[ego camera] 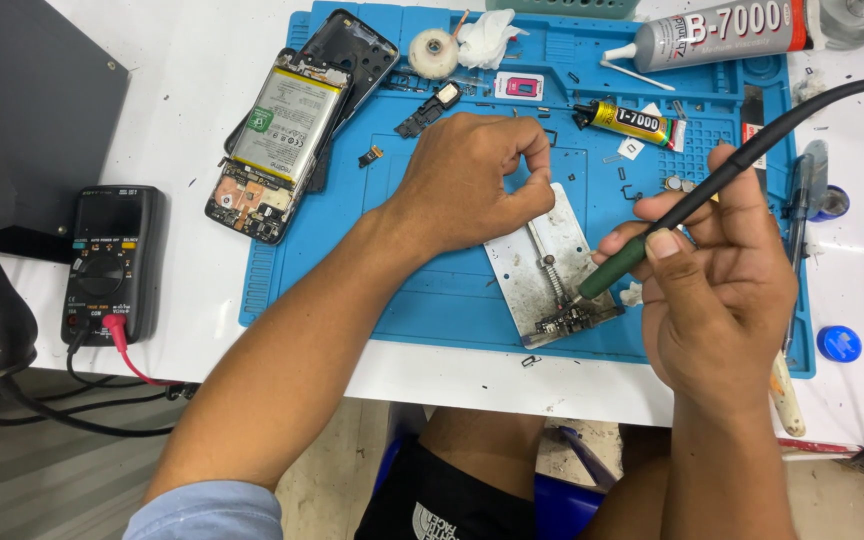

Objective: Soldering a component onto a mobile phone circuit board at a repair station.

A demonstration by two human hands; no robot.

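The small circuit board [567,322] sits clamped at the near end of a scuffed metal holder plate [550,265], which lies on the blue work mat [432,290] w/ its long axis running from upper right down to lower left, tilted a bit. The right hand [717,290] is just right of the plate, fingers curled tight around a soldering iron [652,240] in a pen grip; the iron's green grip and dark shaft slant from upper right down-left, tip touching or nearly touching the board, can't tell which. So the board lies down-left of the right hand, in line w/ the iron's axis, and the right hand is the nearer one to it. The left hand [472,180] rests on the plate's far end, thumb and forefinger pinched together; whether sth thin is held there can't be made out. The board looks tiny, dark, w/ small components, partly hidden by the clamp rail. An opened phone [287,140] lies well apart at upper left.
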